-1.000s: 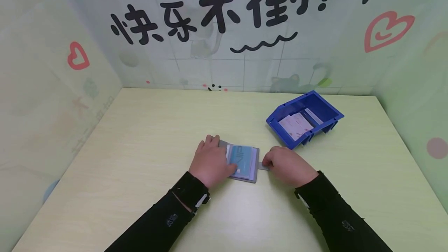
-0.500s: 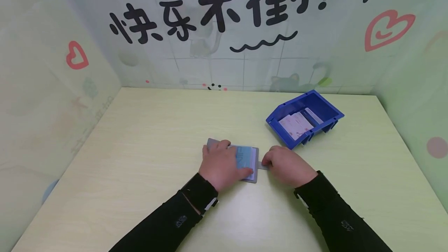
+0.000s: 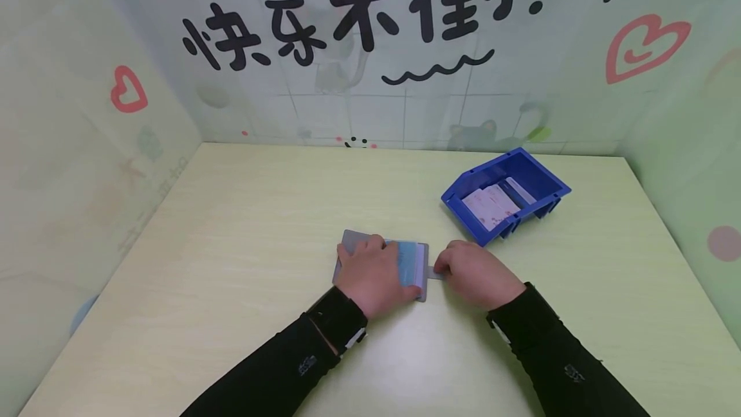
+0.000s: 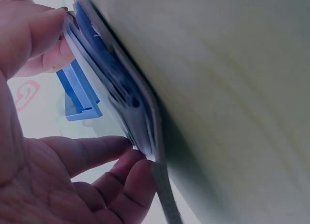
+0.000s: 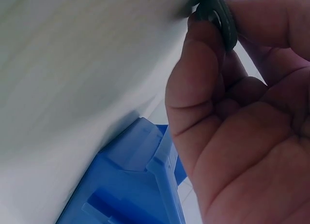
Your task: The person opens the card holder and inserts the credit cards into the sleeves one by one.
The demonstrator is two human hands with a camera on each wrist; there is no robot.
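A grey card holder (image 3: 353, 237) lies open on the table, with a stack of clear sleeves and cards (image 3: 407, 262) on its right part. My left hand (image 3: 373, 278) is over it. Its thumb is at the stack's right edge and its bent fingers are at the other side. In the left wrist view, the fingertips (image 4: 140, 171) touch the stack near the fold of the cover. My right hand (image 3: 477, 273) pinches the short grey strap (image 3: 435, 273) at the holder's right edge. A slot or hole shows in the strap (image 5: 227, 25) in the right wrist view.
A blue plastic bin (image 3: 529, 176) stands behind my right hand, with pale printed cards (image 3: 491, 206) and a dark blue piece inside. The light wooden table (image 3: 260, 198) ends at a printed fabric backdrop (image 3: 359, 108).
My left hand has slid right across the card holder, uncovering its left flap, and its thumb has reached the stack's right edge. My right hand has stayed on the strap.
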